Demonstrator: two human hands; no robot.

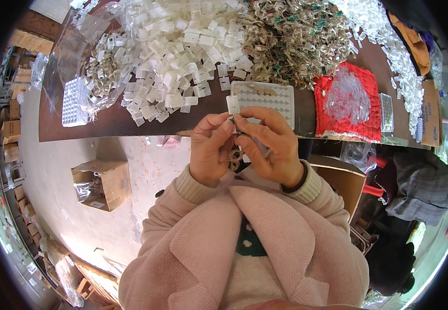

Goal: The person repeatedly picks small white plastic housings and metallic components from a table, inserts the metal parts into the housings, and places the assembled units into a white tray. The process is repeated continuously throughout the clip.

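The small white card [233, 105] is in front of me, at the near edge of the table [108, 125], upright above my fingertips. My left hand [209, 150] and my right hand [274, 147] are together, both pinched at its lower end; some beige rings [235, 159] hang between them, and I cannot tell how these are joined to the card. This piece, I judge, is in the middle of its work, because neither hand has let it go. Just beyond lies the pale tray [281, 106], with a few beige pieces at its far side. Farther, a big heap of white cards [175, 51] on the left and a heap of clear and brownish rings [296, 41] on the right suggest much is left, but which pieces are finished I cannot tell.
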